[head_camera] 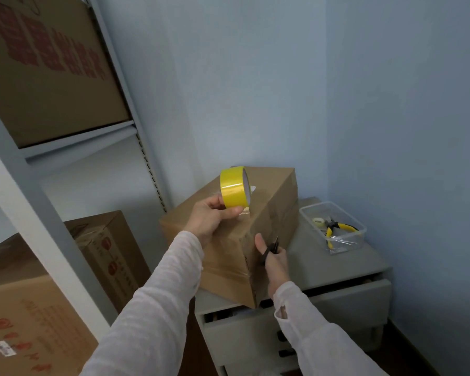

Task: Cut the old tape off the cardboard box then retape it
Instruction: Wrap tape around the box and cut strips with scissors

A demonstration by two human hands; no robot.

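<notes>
A brown cardboard box (272,196) lies closed on top of a grey drawer cabinet (345,264). My left hand (209,218) grips a yellow tape roll (232,189) upright just above the box's top face, thumb and fingers pinching its lower edge. My right hand (273,259) holds black scissors (273,246) against the box's near right side, thumb through one handle loop, blades pointing up. Clear old tape shines on the box's near corner.
A clear plastic tray (334,229) with yellow-handled pliers (337,229) and a small tape roll sits on the cabinet at right. The top drawer stands slightly open. A metal shelf rack (73,147) with large boxes fills the left; more boxes stand below.
</notes>
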